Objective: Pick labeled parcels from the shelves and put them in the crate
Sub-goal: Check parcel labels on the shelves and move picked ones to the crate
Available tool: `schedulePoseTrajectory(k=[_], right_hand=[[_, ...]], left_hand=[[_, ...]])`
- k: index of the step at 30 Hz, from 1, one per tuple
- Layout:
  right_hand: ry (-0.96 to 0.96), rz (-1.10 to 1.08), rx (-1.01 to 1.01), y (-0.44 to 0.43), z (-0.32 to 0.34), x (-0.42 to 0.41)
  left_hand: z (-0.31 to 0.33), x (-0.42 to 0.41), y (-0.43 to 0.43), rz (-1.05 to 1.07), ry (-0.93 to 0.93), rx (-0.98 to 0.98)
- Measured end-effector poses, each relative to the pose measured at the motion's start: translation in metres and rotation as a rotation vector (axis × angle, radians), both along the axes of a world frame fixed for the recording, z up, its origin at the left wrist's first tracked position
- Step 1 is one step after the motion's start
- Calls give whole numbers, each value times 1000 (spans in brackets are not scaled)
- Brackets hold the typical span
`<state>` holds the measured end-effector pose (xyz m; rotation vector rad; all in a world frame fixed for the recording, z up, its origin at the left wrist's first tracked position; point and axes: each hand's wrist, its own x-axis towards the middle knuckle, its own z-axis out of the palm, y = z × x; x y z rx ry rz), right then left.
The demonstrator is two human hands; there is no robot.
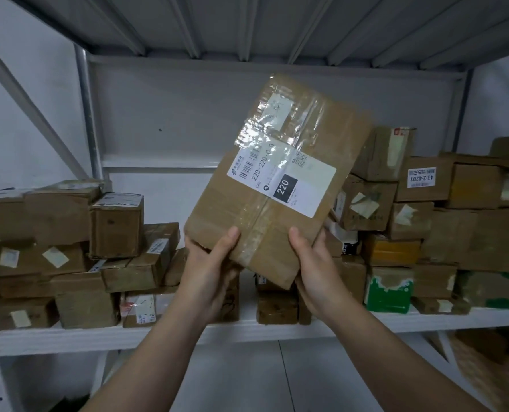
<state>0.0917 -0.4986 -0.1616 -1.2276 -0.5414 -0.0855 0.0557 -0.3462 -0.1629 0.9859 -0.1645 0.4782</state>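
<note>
Holding taped cardboard parcel (277, 173), label (281, 179) 220, clear of the shelf (158, 334): left hand (210, 263) and right hand (315, 269) pinch its lower corners, thumbs in front, fingers behind. Stacked boxes (425, 218) lie beyond the fingers. Crate unseen; drop-off still pending.

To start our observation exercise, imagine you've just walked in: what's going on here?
A person holds a flat cardboard parcel up with both hands in front of a white shelf. The left hand grips its lower left corner and the right hand its lower edge, thumbs on the front. Its white label, marked 220, faces the camera. More cardboard boxes are stacked on the shelf behind. No crate is in view.
</note>
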Motion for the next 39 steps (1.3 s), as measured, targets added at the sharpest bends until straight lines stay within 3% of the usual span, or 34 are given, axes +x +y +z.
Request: schedulePoseTrajectory(k=[7, 12, 16, 23, 30, 39], right_hand=[[-139, -409, 14, -42, 27, 6], [-234, -463, -209, -54, 12, 19], [-234, -585, -187, -48, -5, 22], [-298, -633, -133, -44, -17, 14], [-221, -649, -137, -44, -24, 3], [-139, -842, -114, -47, -61, -42]], left_hand=[[23, -6, 42, 232, -112, 217], [20, 3, 44, 432, -33, 366], [18, 14, 30, 725, 24, 574], [8, 12, 9, 742, 60, 684], [-1, 10, 3, 767, 83, 695], [-48, -27, -9, 593, 121, 694]])
